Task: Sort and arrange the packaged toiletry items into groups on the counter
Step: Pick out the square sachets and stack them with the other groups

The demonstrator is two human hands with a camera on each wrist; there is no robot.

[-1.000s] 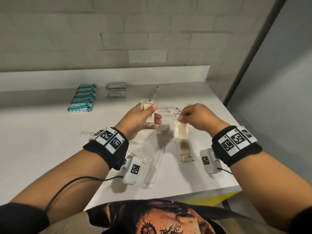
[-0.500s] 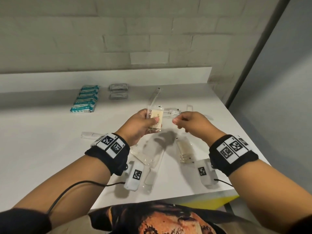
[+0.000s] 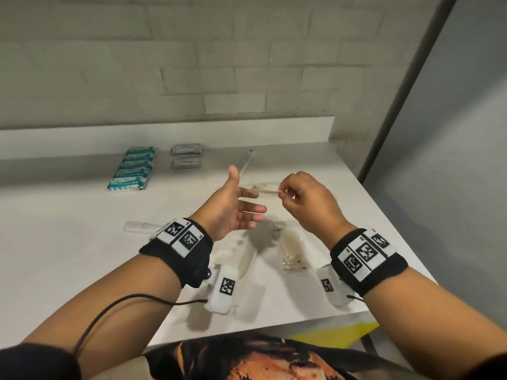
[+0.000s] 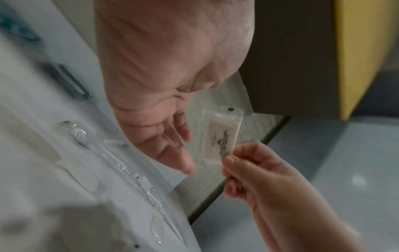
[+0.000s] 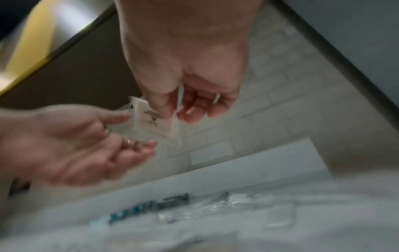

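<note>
**Right hand pinches the packet, left hand spread beside it**

Head view: your right hand (image 3: 310,204) is raised over the counter (image 3: 68,256), thumb and forefinger pinching one end of a clear packet (image 3: 260,189) seen edge-on. Your left hand (image 3: 233,212) is spread, palm toward the packet, thumb up — holding nothing. At the back of the counter lie a row of teal packets (image 3: 131,168) and, just beside them, grey sachets (image 3: 186,157); clear-wrapped items lie under your wrists.

Left wrist view: your left fingers (image 4: 181,129) are straight, close beside the packet (image 4: 222,136); whether they touch it is unclear. The right fingertips (image 4: 231,160) clamp its lower corner.

Right wrist view: the thumb and forefinger (image 5: 159,105) nip the packet (image 5: 151,121) — a cream insert with dark print. The left hand (image 5: 71,145) is blurred, fingers extended toward it.
</note>
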